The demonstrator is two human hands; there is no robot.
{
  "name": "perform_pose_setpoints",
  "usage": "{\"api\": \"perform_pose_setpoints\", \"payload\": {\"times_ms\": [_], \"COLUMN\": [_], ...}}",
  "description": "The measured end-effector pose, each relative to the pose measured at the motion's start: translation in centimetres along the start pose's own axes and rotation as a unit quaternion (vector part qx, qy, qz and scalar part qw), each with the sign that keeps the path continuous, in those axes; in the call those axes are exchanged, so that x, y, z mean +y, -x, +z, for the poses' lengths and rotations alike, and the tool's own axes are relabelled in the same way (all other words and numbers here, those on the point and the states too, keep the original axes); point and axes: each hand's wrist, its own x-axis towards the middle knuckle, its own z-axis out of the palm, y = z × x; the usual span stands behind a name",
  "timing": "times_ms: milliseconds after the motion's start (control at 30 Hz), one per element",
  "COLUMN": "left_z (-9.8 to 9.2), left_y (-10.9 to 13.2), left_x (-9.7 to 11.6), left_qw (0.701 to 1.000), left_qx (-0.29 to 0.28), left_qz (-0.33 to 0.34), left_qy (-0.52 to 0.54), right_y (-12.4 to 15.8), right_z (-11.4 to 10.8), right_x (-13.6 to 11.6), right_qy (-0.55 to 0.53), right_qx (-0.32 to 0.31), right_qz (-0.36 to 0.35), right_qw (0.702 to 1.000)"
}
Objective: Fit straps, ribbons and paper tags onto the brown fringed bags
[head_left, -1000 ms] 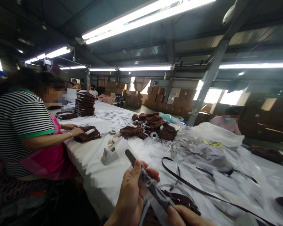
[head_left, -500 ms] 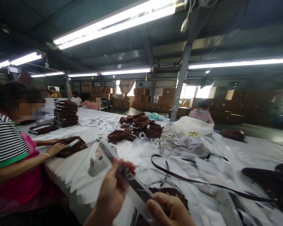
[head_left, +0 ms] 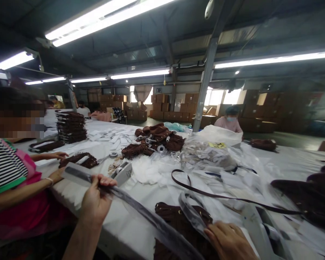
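While the long dark strap in its clear plastic sleeve (head_left: 141,213) ran slantwise above the white-covered table (head_left: 119,224), my left hand (head_left: 96,202) was clenched round its upper part, seemingly to keep it taut. My right hand (head_left: 229,242) lay knuckles-up at its lower end, beside the brown studded bag (head_left: 176,220), its grip hidden.

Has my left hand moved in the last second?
Yes. The left hand was right of the tape dispenser; now it is left of it, gripping the sleeved strap.
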Motion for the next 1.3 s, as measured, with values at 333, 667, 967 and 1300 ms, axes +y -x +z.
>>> {"api": "perform_pose_setpoints", "payload": {"times_ms": [333,667,967,1300], "left_z": [0.7,-1.6,-2.6,-2.6], "left_y": [10.0,12.1,10.2,12.1], "left_x": [-11.8,-12.6,-11.0,-14.1], "left_qw": [0.975,0.940,0.960,0.948], "left_qx": [-0.057,-0.003,0.002,-0.043], "left_qz": [-0.186,-0.302,-0.255,-0.272], "left_qy": [-0.111,-0.157,-0.116,-0.163], "right_y": [-3.9,-1.5,-0.5,0.1], "right_z": [1.6,2.0,1.4,0.8], "right_x": [-11.9,-11.0,-10.0,-10.1], "right_qy": [-0.307,-0.270,-0.234,-0.200], "right_qx": [-0.038,-0.101,-0.196,-0.093], "right_qz": [0.153,0.134,0.129,0.183], "right_qw": [0.938,0.948,0.943,0.958]}}
